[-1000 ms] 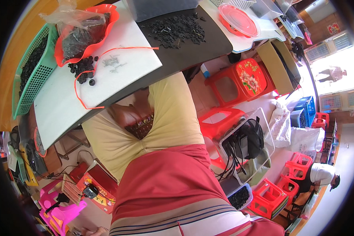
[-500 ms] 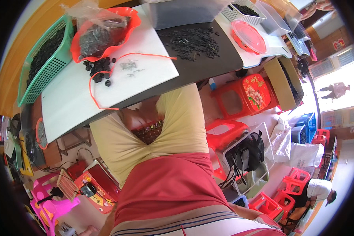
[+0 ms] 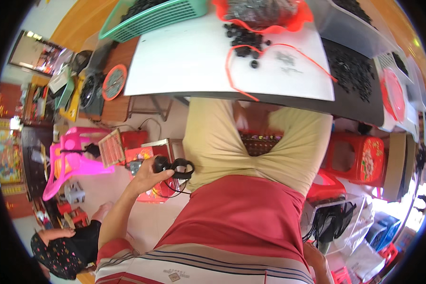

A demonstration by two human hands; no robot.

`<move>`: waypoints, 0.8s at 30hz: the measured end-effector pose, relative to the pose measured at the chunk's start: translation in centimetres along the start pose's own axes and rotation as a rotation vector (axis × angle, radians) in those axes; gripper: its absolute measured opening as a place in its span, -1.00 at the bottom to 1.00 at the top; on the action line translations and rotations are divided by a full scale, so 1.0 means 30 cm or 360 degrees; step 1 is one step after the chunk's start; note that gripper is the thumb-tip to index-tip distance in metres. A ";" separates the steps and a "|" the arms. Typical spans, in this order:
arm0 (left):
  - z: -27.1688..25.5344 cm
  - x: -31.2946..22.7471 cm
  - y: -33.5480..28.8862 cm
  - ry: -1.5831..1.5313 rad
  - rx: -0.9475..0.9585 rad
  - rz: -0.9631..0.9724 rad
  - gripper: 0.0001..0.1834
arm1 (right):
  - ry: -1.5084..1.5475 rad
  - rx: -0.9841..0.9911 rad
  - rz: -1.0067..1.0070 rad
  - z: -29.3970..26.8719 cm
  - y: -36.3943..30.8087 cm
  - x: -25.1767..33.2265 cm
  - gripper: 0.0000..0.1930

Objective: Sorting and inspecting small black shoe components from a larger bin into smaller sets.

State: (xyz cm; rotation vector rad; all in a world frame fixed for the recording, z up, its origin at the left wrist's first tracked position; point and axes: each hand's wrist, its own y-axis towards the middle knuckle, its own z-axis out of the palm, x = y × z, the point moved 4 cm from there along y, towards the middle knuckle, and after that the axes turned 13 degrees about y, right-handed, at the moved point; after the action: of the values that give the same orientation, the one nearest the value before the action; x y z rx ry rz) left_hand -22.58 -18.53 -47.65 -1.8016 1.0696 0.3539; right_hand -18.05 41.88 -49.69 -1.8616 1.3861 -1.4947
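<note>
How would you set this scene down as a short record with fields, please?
Left hand: holds a black object with a ring-shaped part
Right arm: partly visible beside the torso; its hand is hard to make out
White board: bears black round parts and a red cord
Containers: green basket, red wavy-rimmed bowl
Left side: pink chair
Lower left: another person

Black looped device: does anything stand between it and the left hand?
Nothing visible does. The left hand holds the black looped device, its thumb right against it. The beige trousers are to the right of the hand, past the loop, so not between the two.
</note>
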 end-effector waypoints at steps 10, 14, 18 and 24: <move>0.014 0.006 0.009 -0.0530 -0.0011 0.0370 -0.45 | 0.0789 -0.0028 0.0334 -0.252 0.020 0.254 -0.81; 0.037 -0.042 -0.002 -0.0812 0.0131 0.0353 -0.42 | 0.1259 -0.0123 0.0136 -0.277 0.076 0.247 -0.83; 0.029 -0.057 -0.011 -0.0904 0.0031 0.0201 -0.50 | 0.1155 -0.0264 -0.0016 -0.333 0.135 0.254 -0.81; -0.018 -0.072 -0.031 -0.0990 -0.0044 0.0211 -0.35 | 0.1064 -0.0344 -0.0326 -0.394 0.245 0.347 -0.77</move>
State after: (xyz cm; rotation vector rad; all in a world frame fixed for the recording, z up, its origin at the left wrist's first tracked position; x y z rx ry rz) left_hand -23.20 -17.75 -45.43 -1.4903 0.7371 0.9416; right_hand -32.43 32.96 -45.70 -1.7349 1.7297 -2.2954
